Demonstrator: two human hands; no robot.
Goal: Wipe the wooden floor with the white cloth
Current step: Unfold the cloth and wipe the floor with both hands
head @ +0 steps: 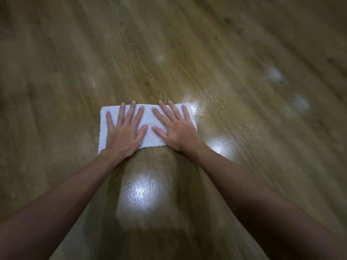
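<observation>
Both palms press flat on the white cloth (148, 119), fingers straight and spread, gripping nothing.

Left hand (123, 136) and right hand (176, 132) lie side by side on the folded rectangle, spread flat on the wooden floor (169, 44); bright light reflections (141, 190) shine on the boards between the forearms and beside the right wrist.

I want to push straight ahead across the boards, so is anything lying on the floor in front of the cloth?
Nothing solid shows ahead. Left hand and right hand press flat on the white rectangular cloth; the brown wooden plank floor beyond carries only glare spots and blurry whitish patches far right.
</observation>
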